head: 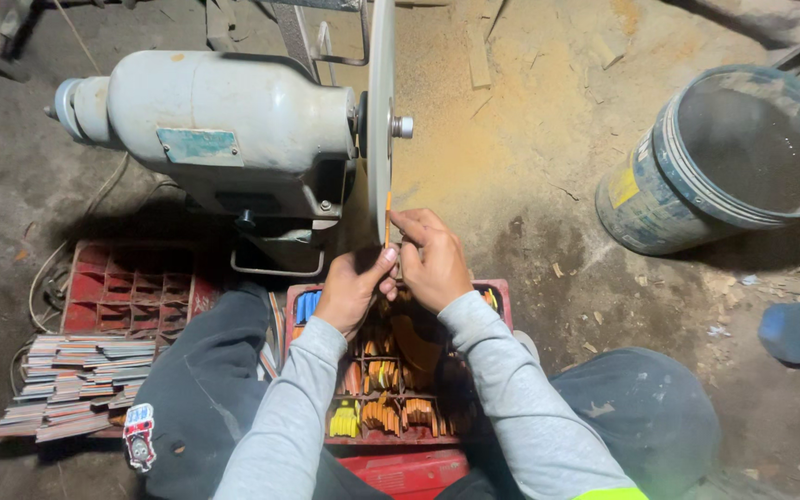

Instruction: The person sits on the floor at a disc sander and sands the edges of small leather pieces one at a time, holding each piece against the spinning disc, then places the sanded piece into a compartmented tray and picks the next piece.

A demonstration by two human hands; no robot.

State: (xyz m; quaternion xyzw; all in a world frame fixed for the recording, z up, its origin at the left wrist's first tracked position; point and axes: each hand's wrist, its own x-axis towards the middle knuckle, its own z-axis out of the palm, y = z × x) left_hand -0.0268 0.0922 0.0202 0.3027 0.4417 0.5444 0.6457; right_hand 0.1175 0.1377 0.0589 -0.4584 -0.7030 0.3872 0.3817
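Both hands, left (pixel 352 289) and right (pixel 431 257), pinch a thin orange strip (pixel 387 218) upright against the flat disc (pixel 381 111) of a grey motor (pixel 224 125). It looks light, stiff and brittle, best gripped low. Below lies a red crate (pixel 502 294) of coloured pieces.

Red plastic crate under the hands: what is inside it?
The red plastic crate holds compartments of small orange, yellow and blue pieces. The left hand, right hand and sleeves cover its middle cells.
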